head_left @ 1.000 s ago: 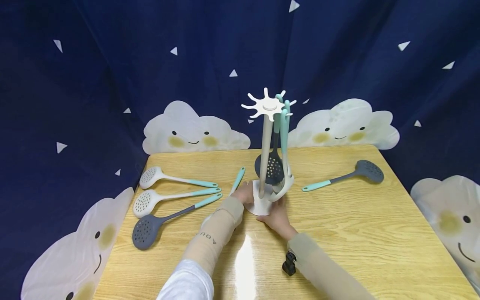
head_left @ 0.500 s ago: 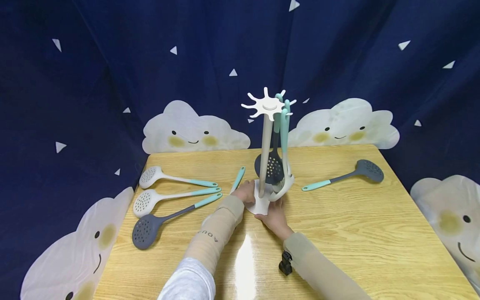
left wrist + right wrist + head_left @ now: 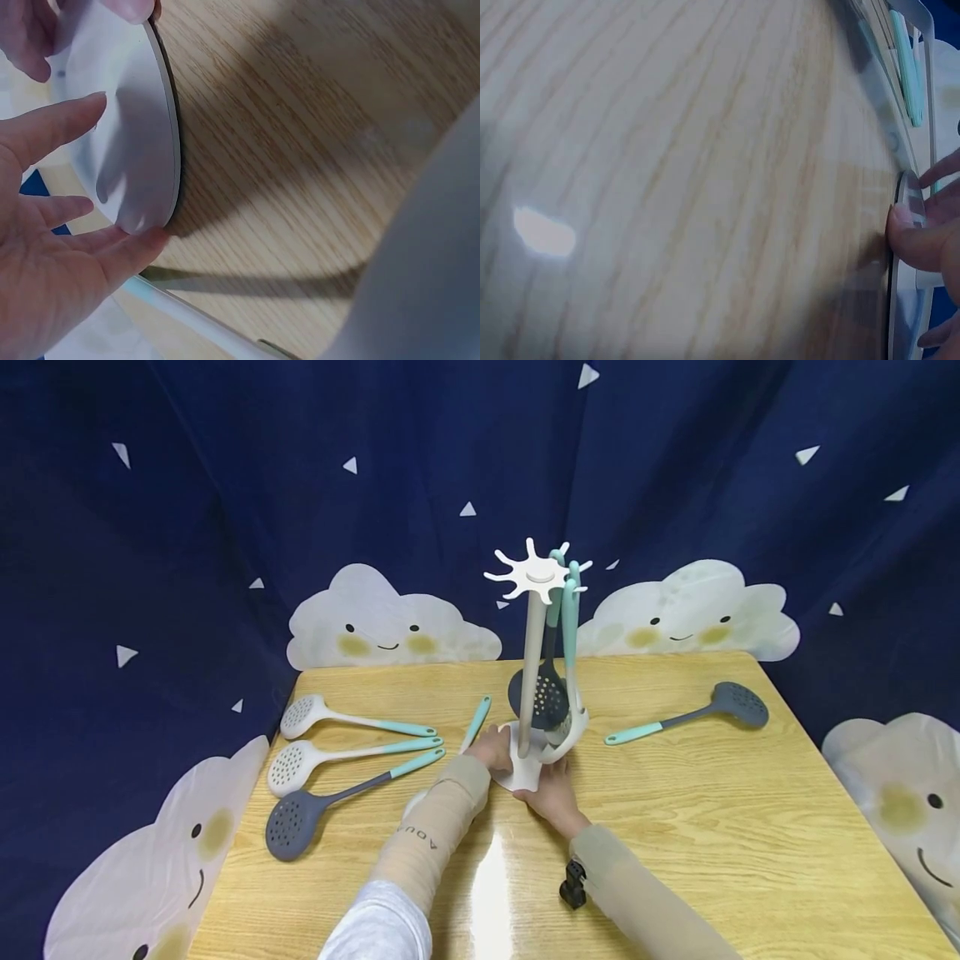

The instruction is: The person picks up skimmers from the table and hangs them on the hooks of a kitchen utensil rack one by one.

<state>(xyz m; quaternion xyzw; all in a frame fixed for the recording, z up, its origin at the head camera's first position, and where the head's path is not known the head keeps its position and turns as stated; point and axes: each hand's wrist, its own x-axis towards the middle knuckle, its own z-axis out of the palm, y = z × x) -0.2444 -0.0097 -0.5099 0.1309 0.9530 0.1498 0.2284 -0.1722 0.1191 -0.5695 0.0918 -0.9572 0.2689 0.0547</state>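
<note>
A white utensil stand [image 3: 534, 668] with a star-shaped hook top rises near the table's middle. My left hand [image 3: 491, 748] grips the left edge of its round base [image 3: 142, 127]; in the left wrist view the fingers lie along the rim and the thumb is over the base. At the base's right front edge my right hand [image 3: 553, 795] holds on, its thumb [image 3: 909, 238] against the rim. A dark perforated skimmer [image 3: 551, 697] and mint-handled white utensils [image 3: 571, 643] hang on the stand's right side; their lower heads partly overlap.
Two white skimmers [image 3: 288, 766] and a dark one [image 3: 292, 825] lie at the left. Another dark skimmer [image 3: 738, 703] rests at the right. A mint handle [image 3: 476, 720] belongs to a utensil partly hidden beneath my left arm. A patterned curtain [image 3: 420, 460] stands behind the table.
Both hands stay at the stand's base, with only slight shifts of the right hand and wrist. The stand and utensils keep their places; the head view tilts slightly.
</note>
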